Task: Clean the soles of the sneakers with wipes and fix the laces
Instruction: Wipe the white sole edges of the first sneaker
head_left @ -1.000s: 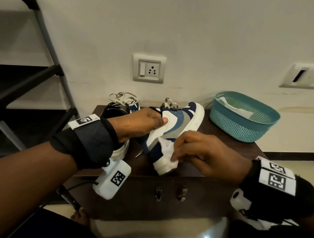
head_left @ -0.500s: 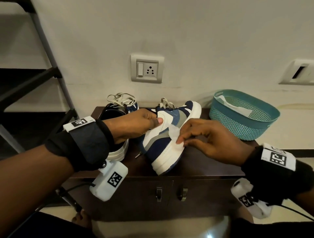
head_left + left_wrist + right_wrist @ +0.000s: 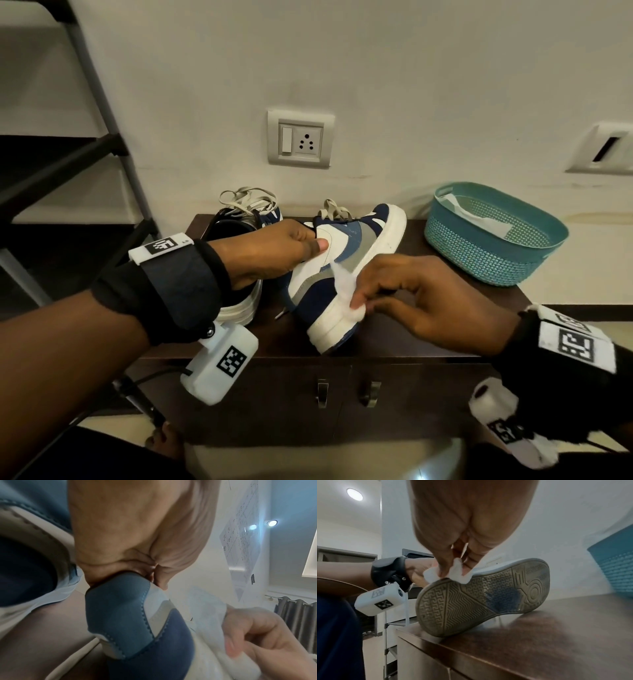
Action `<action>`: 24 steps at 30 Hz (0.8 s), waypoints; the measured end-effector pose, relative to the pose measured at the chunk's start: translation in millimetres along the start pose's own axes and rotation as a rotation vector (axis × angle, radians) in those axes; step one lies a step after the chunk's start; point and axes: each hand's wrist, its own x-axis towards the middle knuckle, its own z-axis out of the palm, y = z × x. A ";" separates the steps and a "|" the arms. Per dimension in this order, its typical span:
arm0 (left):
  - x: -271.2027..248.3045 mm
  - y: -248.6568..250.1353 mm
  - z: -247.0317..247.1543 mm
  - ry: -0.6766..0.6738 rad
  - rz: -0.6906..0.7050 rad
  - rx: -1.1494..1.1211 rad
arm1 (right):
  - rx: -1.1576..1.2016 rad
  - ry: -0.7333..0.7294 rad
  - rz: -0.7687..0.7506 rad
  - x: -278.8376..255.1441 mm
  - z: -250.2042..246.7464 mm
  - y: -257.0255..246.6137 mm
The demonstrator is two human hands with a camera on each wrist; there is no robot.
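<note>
Left hand [image 3: 274, 250] grips the collar of the tilted sneaker [image 3: 346, 270], thumb on its white side panel, other fingers tucked inside the opening. The sneaker leans on its outer edge on the dark cabinet [image 3: 428, 329], heel toward the person and toe toward the wall, its tread facing away from the left hand, toward the right side. In the right wrist view the grey patterned sole [image 3: 481, 596] is fully exposed, with a blue patch near the middle.

Right hand [image 3: 421, 298] pinches a white wipe [image 3: 346, 284] between thumb and curled fingertips, pressed on the white rim of the sole near the heel end, just right of the left hand's thumb. In the right wrist view the wipe [image 3: 453, 573] sits on the top edge of the sole.

Second sneaker [image 3: 239, 219] stands upright behind and under the left wrist, laces [image 3: 248, 200] loose in a heap on top.

Teal basket [image 3: 493, 236] sits beyond the right hand, near the wall, with a white sheet [image 3: 479, 219] inside. Wall socket [image 3: 300, 139] above the shoes.
</note>
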 end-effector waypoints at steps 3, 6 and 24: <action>0.2 0.9 0.4 0.003 -0.003 0.000 | -0.033 -0.014 -0.037 0.7 -6.8 8.6; 2.3 0.9 0.4 0.004 0.004 0.013 | -0.197 0.169 0.100 9.8 -20.5 41.4; 3.0 -5.7 -2.9 -0.006 0.012 0.020 | -0.286 0.252 0.096 26.7 -14.6 45.6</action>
